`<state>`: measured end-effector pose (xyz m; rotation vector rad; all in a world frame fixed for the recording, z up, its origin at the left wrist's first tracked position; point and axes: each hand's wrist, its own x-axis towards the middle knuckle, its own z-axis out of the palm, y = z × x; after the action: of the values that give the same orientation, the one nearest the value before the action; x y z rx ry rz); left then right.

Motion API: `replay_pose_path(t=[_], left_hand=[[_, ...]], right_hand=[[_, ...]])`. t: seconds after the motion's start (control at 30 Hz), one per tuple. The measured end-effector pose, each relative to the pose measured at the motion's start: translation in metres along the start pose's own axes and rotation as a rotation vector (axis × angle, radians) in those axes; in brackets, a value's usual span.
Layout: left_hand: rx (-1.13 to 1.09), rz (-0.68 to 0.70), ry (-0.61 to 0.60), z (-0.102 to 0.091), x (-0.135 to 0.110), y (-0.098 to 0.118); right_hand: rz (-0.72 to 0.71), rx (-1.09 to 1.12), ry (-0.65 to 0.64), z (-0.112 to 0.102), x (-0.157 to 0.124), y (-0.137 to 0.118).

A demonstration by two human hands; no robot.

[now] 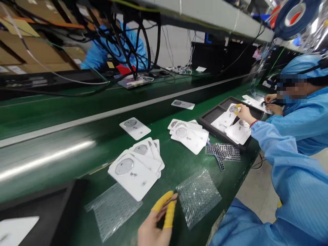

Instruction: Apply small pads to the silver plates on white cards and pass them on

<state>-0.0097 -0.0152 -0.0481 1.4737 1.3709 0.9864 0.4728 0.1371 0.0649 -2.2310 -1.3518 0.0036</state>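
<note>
The left hand (155, 223), in yellow finger cots, pinches a thin sliver between clear bubble-wrap sheets (198, 198), right hand unseen, beside overlapping white rectangular cards (133, 174) with grey octagonal discs on the green counter (179, 171).

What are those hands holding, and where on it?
The right hand grips a white card at its top corner; the left hand pinches something thin between yellow-capped fingertips, unclear what.

We are at a factory assembly line: a green conveyor belt (179, 174) carries white cards (133, 176), a co-worker in a blue cleanroom smock (297, 126) works alongside, and cardboard boxes (33, 44) stand beyond.
</note>
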Motion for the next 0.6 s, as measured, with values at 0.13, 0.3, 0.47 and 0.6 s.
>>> replay_pose_path(t=[0.13, 0.3, 0.47, 0.6], left_hand=[[0.461, 0.451, -0.118, 0.015, -0.009, 0.012], [0.817, 0.736, -0.27, 0.029, -0.005, 0.014], [0.786, 0.824, -0.087, 0.006, -0.007, 0.01], [1.049, 0.6, 0.451, -0.051, -0.013, 0.011]], right_hand=[[-0.036, -0.162, 0.006, 0.021, 0.0, 0.004], [-0.309, -0.169, -0.112, 0.034, -0.021, -0.025], [-0.637, -0.054, -0.198, 0.035, -0.054, -0.062], [-0.728, -0.054, -0.225, 0.04, -0.05, -0.082]])
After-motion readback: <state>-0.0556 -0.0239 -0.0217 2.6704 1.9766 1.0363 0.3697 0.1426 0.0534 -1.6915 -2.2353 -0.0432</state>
